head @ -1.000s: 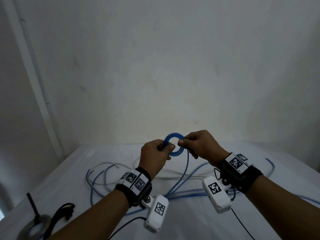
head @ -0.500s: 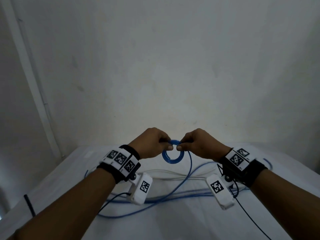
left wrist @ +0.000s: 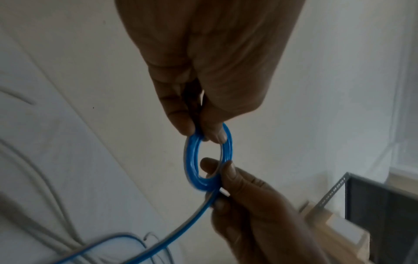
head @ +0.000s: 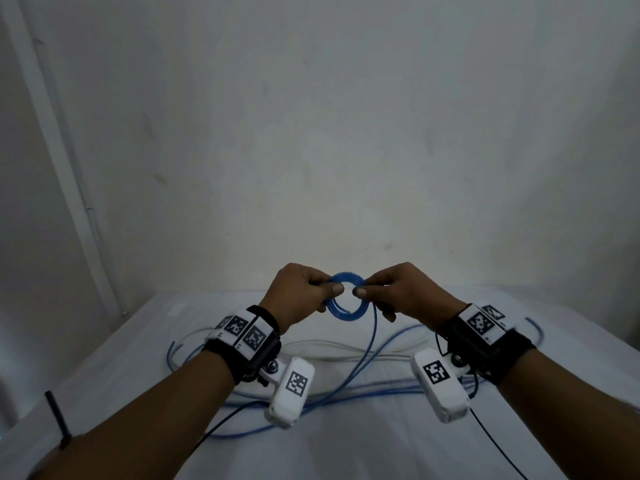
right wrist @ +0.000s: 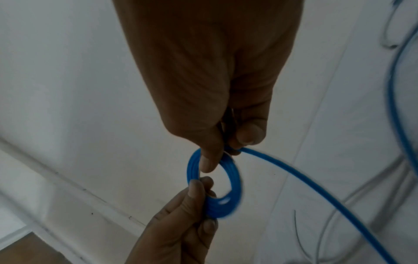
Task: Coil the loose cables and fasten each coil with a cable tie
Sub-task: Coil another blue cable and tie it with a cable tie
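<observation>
A small blue cable coil of several turns hangs in the air above the white table. My left hand pinches its left side between thumb and fingers, and my right hand pinches its right side. The left wrist view shows the left hand on top of the coil. In the right wrist view the right hand pinches the coil where the loose blue cable leaves it. That loose cable drops to the table and lies there in long loops. No cable tie is in view.
A white cable lies across the table behind the blue loops. A black upright stick stands at the front left. Thin black camera leads trail from my wrists. A wall rises close behind the table; a dark metal-framed unit stands off to the right.
My left forearm has turned and moved left, so its thumb now pinches the coil from the near side. The coil has tilted and grown. Both hands have kept hold of it.
</observation>
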